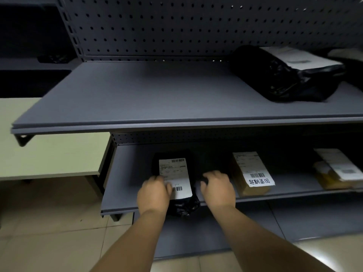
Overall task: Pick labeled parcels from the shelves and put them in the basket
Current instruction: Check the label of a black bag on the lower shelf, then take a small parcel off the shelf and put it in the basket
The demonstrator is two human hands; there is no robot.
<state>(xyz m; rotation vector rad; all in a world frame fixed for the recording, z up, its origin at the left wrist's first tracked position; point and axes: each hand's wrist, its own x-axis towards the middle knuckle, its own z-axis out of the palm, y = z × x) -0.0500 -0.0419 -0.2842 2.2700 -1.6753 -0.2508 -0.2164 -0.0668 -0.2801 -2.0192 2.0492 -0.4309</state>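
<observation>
With parcel (174, 173) overhanging shelf edge (275, 197)

Dim light falls on grey metal shelving (137, 99) backed by a perforated pegboard panel (157, 26), its upper board jutting over a lower one (125, 173). Left of the shelving's edge stands a pale cream table (49, 154), and pale glossy floor tiles (49, 232) spread beneath both
</observation>
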